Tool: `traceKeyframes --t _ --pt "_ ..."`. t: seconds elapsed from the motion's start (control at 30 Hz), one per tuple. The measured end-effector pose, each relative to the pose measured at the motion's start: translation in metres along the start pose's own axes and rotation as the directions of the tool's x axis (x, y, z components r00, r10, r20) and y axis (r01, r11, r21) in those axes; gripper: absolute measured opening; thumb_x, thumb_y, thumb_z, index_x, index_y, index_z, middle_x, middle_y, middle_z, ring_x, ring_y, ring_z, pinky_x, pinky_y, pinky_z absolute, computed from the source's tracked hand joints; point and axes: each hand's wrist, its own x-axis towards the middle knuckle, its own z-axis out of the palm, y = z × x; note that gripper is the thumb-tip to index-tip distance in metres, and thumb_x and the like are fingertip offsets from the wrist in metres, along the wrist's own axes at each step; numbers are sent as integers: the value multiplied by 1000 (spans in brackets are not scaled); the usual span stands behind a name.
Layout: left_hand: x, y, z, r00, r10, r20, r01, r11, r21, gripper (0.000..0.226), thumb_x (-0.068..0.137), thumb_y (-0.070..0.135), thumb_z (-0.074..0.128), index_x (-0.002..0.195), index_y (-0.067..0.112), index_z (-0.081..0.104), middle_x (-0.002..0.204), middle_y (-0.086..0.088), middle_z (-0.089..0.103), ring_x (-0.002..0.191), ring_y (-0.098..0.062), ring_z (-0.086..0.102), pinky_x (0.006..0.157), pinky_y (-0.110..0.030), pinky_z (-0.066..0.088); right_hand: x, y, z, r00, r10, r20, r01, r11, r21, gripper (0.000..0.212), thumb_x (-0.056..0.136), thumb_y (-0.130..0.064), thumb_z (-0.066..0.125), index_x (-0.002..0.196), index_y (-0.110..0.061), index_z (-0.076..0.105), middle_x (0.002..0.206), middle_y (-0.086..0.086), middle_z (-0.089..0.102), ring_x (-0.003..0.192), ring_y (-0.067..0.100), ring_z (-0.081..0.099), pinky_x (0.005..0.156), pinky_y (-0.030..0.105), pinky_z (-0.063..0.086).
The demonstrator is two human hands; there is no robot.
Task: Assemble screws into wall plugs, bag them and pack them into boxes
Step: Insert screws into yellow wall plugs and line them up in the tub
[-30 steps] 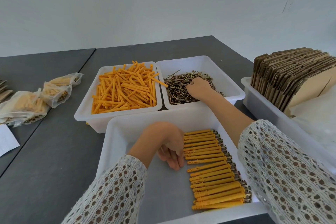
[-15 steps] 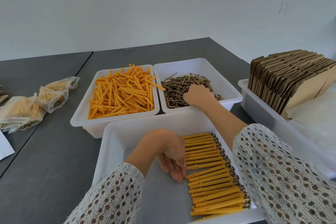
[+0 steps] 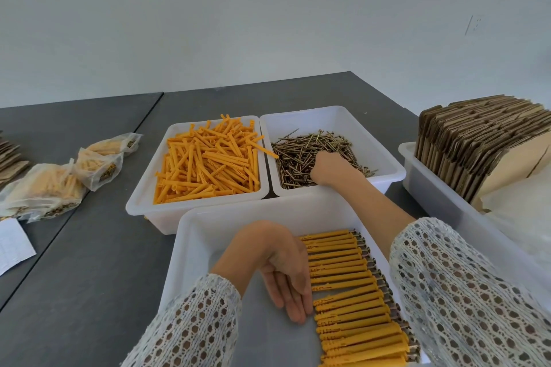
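Four white rectangular plastic tubs are in view. One (image 3: 190, 235) holds the left hand (image 3: 280, 271), one (image 3: 384, 176) holds the right hand (image 3: 331, 168), a third (image 3: 140, 205) sits just left of the right hand's tub, and a fourth (image 3: 423, 185) stands off to the right of the right arm.

Beside the left hand's straight fingers lies one row of orange plastic wall plugs with screws fitted (image 3: 348, 289), roughly twenty-five; the lowest run out of frame.

The loose orange plastic plugs (image 3: 208, 164) and the brass-coloured metal screws (image 3: 298, 155) are heaps too dense to count.

Far left of both hands lie three clear plastic bags of plugs (image 3: 44, 188).

One stack of flattened brown cardboard boxes (image 3: 477, 140) stands in the fourth tub.
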Motion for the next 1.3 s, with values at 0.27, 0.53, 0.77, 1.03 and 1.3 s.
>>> traceKeyframes --t 0.27,0.53,0.77,1.03,1.3 --pt "-20 -2 -6 985 30 -170 -20 998 59 28 102 23 53 111 4 71 106 -8 75 89 -11 73 73 -22 57 -1 4 -1 997 -40 -68 43 998 49 33 83 3 43 61 -15 28 58 1 31 51 16 27 46 26 22" --pt "-44 -13 -26 480 435 -762 -763 636 -117 30 104 23 47 86 14 68 62 3 60 47 -7 50 48 -20 45 -3 -3 -2 994 -92 -56 94 994 48 28 96 -17 45 69 -14 40 66 1 45 58 17 40 52 30 30" --pt "-32 -59 -49 -284 8 -959 -223 972 74 25 102 17 43 106 30 64 86 10 67 68 -9 59 54 -27 40 2 3 -3 963 -85 -256 143 966 218 19 101 -21 47 90 -7 55 71 2 53 67 18 51 59 29 41" --pt "-22 -66 -60 20 57 -998 38 998 58 43 101 22 32 131 48 50 102 13 66 85 -11 59 65 -29 42 0 4 -11 890 117 -441 194 777 599 20 99 -23 55 87 -9 63 68 0 56 58 13 47 61 27 40" --pt "-21 -68 -65 94 111 -989 33 993 115 22 102 34 37 109 43 56 93 16 60 81 -8 55 64 -30 39 -11 -13 -18 984 -4 176 -168 -303 938 40 101 -43 50 70 -18 55 57 -7 47 46 10 34 46 23 31"
